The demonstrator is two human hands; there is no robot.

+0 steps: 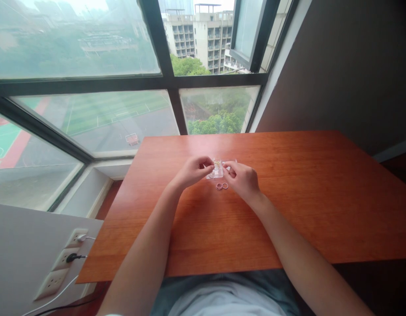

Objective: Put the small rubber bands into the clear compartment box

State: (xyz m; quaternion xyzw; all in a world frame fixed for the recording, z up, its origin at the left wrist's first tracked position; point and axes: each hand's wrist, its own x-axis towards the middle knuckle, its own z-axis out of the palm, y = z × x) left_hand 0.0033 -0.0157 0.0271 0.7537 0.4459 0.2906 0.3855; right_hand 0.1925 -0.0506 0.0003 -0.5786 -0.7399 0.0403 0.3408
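Observation:
A small clear plastic box [217, 174] rests on the wooden table between my hands, with some yellowish and pale small items [217, 163] inside that are too small to name. My left hand [194, 170] curls in from the left, thumb and forefinger closed at the box's left edge. On the other side, my right hand [243, 177] has its fingers pinched together by the right edge; whatever may be in them is hidden. Another clear plastic edge shows behind the right fingers. Just in front of the box lie a few small pinkish rings [219, 186], close together.
The reddish-brown table [305, 197] reaches out on both sides, its far edge near a dark-framed window [219, 81]. White sockets [63, 259] with plugs and cables are on the low wall at left. A grey wall [338, 74] stands at right.

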